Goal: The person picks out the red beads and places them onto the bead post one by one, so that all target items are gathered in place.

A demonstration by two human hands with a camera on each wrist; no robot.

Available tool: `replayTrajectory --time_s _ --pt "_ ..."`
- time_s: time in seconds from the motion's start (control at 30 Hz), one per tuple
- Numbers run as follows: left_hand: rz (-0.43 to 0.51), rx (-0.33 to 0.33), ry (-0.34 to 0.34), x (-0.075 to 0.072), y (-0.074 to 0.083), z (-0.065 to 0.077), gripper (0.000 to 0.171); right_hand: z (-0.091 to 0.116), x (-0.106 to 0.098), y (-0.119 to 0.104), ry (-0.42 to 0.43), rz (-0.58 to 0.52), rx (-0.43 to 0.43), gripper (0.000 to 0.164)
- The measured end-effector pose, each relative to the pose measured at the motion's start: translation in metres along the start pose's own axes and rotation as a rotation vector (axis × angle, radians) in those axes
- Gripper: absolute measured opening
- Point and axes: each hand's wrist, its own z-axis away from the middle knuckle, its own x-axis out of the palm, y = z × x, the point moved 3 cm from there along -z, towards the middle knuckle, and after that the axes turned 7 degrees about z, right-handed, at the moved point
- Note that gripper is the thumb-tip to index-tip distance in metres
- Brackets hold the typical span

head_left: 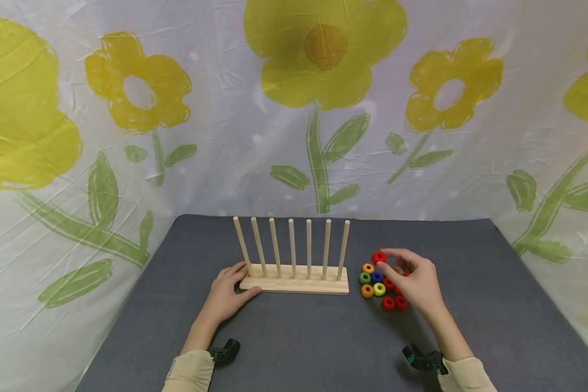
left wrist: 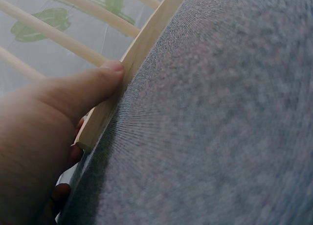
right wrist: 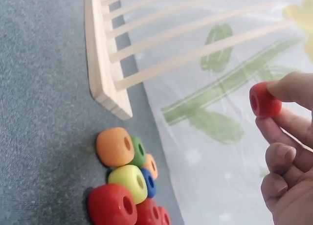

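Observation:
A wooden peg rack (head_left: 294, 285), a flat base with a row of several upright pegs, stands on the dark cloth. My left hand (head_left: 228, 294) holds its left end, thumb along the front edge and fingers around the side; the left wrist view shows the thumb (left wrist: 105, 80) pressed to the base. Between thumb and fingertips my right hand (head_left: 418, 280) pinches a red bead (right wrist: 264, 100), raised above the other beads with its hole showing. Beneath that hand lie loose beads: orange (head_left: 367, 291), green (head_left: 365, 278), blue (head_left: 377, 277), yellow (head_left: 379, 289) and several red ones (head_left: 388, 304).
The dark grey cloth (head_left: 294, 343) covers the table. A pale curtain (head_left: 215, 120) with yellow flowers hangs behind and at both sides. Dark devices are strapped to the left wrist (head_left: 225, 351) and right wrist (head_left: 423, 359).

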Motion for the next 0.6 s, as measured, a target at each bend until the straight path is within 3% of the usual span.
replayTrajectory --time_s 0.6 --pt "0.02 -0.024 -0.013 -0.002 0.003 0.0 0.081 -0.006 0.0 -0.017 0.016 -0.014 -0.051 0.024"
